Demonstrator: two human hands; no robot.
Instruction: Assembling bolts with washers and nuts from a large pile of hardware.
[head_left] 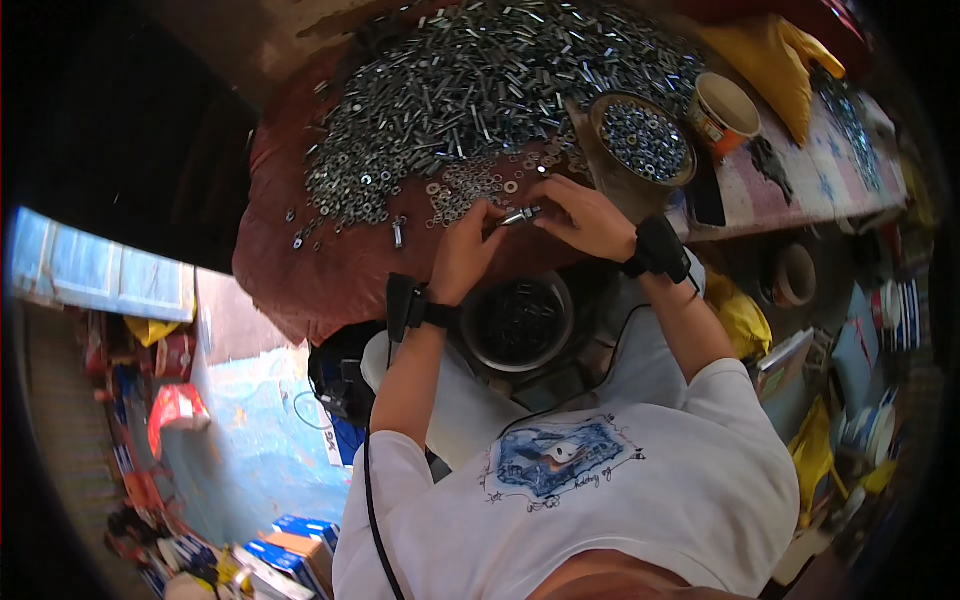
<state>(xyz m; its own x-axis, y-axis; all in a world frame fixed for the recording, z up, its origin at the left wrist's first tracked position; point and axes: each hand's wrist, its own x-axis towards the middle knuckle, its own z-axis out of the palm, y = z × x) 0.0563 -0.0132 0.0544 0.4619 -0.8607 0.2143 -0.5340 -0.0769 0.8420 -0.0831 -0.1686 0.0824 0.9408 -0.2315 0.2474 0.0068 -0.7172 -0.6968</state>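
Observation:
Over the front edge of the red cloth-covered table, my two hands meet at a shiny metal sleeve anchor bolt. My left hand pinches it by one end between thumb and fingers. The fingertips of my right hand close on its other end. Just beyond them lies a patch of loose washers. A single anchor bolt stands on the cloth left of my left hand. Behind, a large heap of metal sleeves and bolts covers the table.
A round bowl full of nuts sits right of the heap, beside an open tub and a yellow sack. Between my knees stands a metal basin with dark pieces inside. Boxes lie on the floor at left.

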